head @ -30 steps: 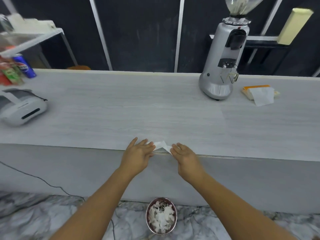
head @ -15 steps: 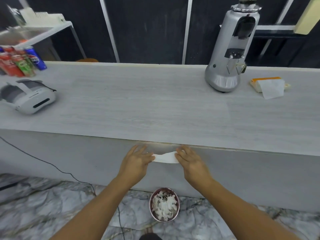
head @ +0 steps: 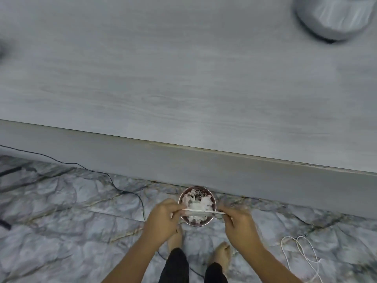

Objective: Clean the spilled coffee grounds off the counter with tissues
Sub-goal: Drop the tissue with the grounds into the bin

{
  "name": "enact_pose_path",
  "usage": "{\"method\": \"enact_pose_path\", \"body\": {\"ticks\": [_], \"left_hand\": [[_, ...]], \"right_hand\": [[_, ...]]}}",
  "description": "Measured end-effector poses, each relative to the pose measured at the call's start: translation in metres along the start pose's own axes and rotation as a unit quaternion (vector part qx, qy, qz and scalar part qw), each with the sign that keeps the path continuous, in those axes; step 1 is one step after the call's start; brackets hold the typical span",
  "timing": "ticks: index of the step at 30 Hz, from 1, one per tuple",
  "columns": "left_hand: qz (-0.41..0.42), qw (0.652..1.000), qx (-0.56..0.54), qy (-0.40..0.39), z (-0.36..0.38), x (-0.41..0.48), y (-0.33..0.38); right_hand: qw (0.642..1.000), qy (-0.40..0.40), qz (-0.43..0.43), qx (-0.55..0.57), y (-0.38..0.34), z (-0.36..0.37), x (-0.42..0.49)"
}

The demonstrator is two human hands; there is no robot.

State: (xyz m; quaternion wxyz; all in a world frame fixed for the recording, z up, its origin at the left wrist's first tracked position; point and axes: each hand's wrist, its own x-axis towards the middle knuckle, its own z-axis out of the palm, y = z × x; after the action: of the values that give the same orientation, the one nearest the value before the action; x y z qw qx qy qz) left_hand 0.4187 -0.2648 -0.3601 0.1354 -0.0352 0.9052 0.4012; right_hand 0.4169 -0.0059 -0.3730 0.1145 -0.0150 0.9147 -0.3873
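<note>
Left hand (head: 163, 218) and right hand (head: 238, 223) pinch opposite ends of thin white tissue (head: 201, 210), stretched flat above round metal bin (head: 197, 206) of crumpled tissues on marble floor (head: 71, 221), below grey wood-grain counter (head: 183, 78).

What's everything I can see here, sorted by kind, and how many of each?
Hands: 2, left and right
Tissue held between them: 1
Bin with used tissues: 1
Grinder base: 1
Counter: 1
Cables on floor: 2, black and white
Bare feet: 2
Total: 10
</note>
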Motion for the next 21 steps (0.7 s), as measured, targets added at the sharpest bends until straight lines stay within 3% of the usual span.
{"method": "enact_pose_path", "body": {"ticks": [4,13,21], "left_hand": [[-0.080,0.997,-0.003,-0.020,0.066,0.039,-0.059],[-0.198,0.977,-0.017,-0.072,0.156,0.100,-0.131],[-0.246,0.967,-0.071,-0.012,0.185,0.099,-0.158]], "right_hand": [[0.985,-0.004,0.158,0.075,0.055,0.062,0.030],[0.947,-0.071,0.313,0.032,0.124,0.136,0.082],[0.949,-0.076,0.304,0.009,0.138,0.173,0.090]]}}
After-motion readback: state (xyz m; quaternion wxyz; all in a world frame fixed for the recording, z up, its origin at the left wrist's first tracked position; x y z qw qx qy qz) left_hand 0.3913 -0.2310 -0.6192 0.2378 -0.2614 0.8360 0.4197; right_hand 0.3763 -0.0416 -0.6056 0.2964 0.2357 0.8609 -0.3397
